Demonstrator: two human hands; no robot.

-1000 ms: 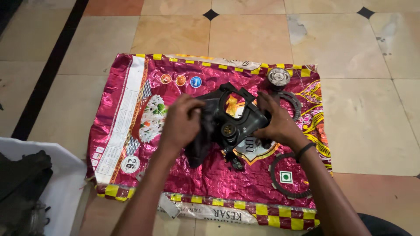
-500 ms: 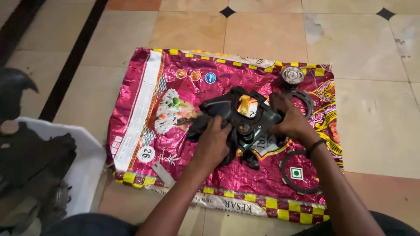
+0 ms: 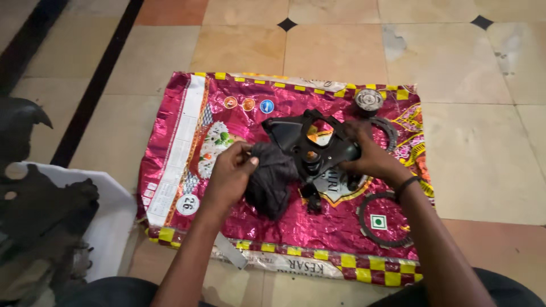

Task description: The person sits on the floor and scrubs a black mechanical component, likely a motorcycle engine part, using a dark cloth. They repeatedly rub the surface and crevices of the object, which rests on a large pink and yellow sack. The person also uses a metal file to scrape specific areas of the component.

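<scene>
My left hand (image 3: 230, 173) is closed around a wad of dark rag (image 3: 272, 179), fingers curled over its left side, and the rag bulges out to the right of the hand until it touches the black cover (image 3: 310, 142). My right hand (image 3: 369, 156) is clamped on the right end of that cover, thumb over the top edge, fingers wrapped under where I cannot see them. So the cover sits between my two hands, just right of the rag and directly against it. The right hand has hold of it; the left reaches it only through the rag.

The cover is a flat, roughly triangular casting with round openings. Its long axis runs from upper left to lower right, and it is tilted up off the sack (image 3: 187, 119), the near edge lower than the far one.

The sack is a shiny magenta bag spread flat on the tiled floor (image 3: 239, 51), serving as a mat, not as a container. On it, beyond my right hand, stands a small round metal part (image 3: 369, 100); a toothed ring (image 3: 391, 132) lies just behind my right fingers, and a second ring (image 3: 367, 224) lies near my right wrist. At the far left a pale tub (image 3: 111, 219) holds dark, grimy parts (image 3: 40, 210), well apart from both hands.
</scene>
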